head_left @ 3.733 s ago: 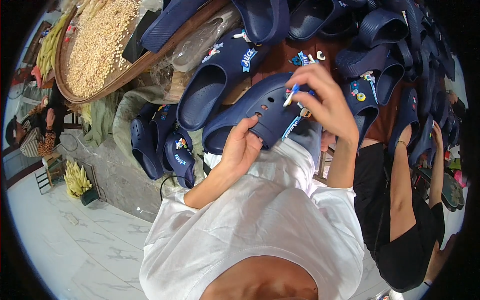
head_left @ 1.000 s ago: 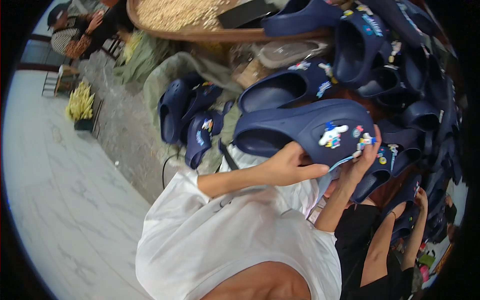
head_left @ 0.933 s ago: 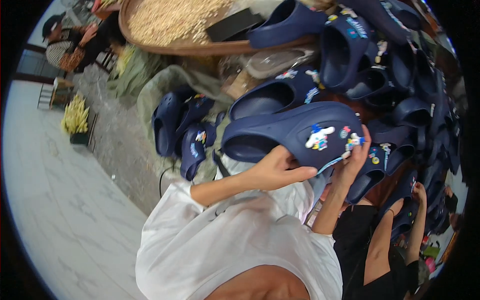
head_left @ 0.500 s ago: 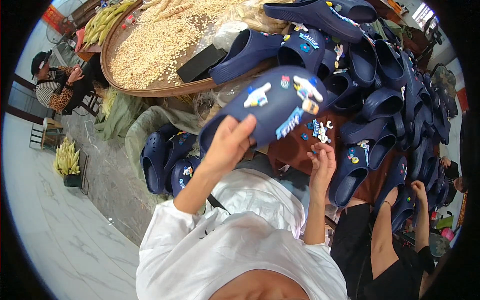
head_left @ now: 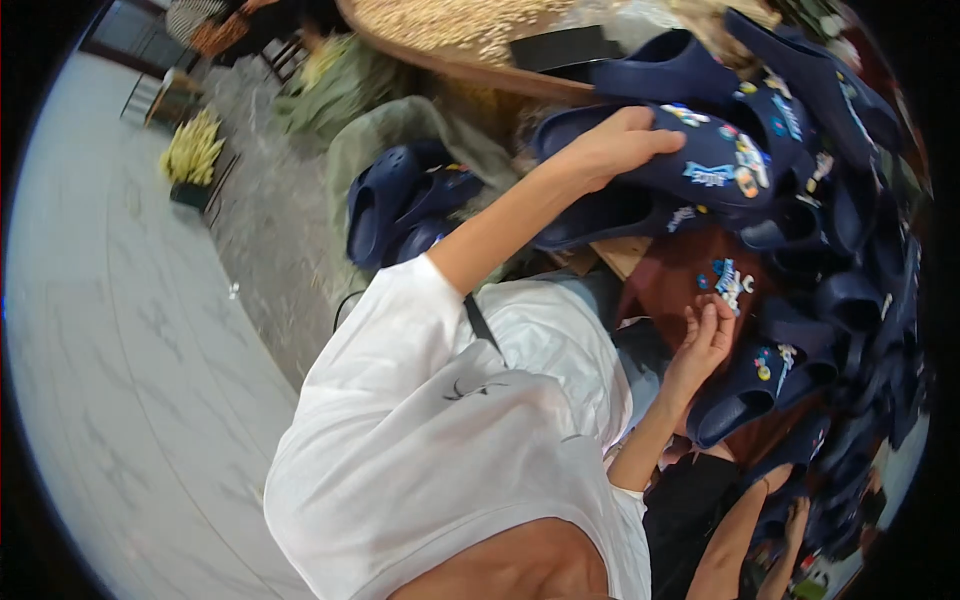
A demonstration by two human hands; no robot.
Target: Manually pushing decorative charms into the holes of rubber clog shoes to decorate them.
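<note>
My left hand (head_left: 625, 148) grips a navy clog (head_left: 690, 158) dotted with colourful charms; thumb on top, the clog lies over another navy clog (head_left: 605, 218) at the near edge of the pile. Below and to the right, my right hand (head_left: 703, 338) is empty as far as I see, fingers bent and thumb apart. Its fingertips are at a small cluster of white, blue and yellow shoe charms (head_left: 727, 283) on the reddish-brown tabletop (head_left: 668, 283). Whether they touch the charms I cannot tell.
Many navy clogs (head_left: 850, 200) heap up on the right. A round tray (head_left: 460, 72) of pale kernels and a black box (head_left: 565, 48) stand at the back. More clogs (head_left: 385, 200) lie left by green sacking (head_left: 350, 90). Another person's arm (head_left: 735, 530) reaches in at lower right.
My left hand has carried the clog from in front of me rightward onto the pile. My right hand stays by the charms. The whole view has turned and shifted.
</note>
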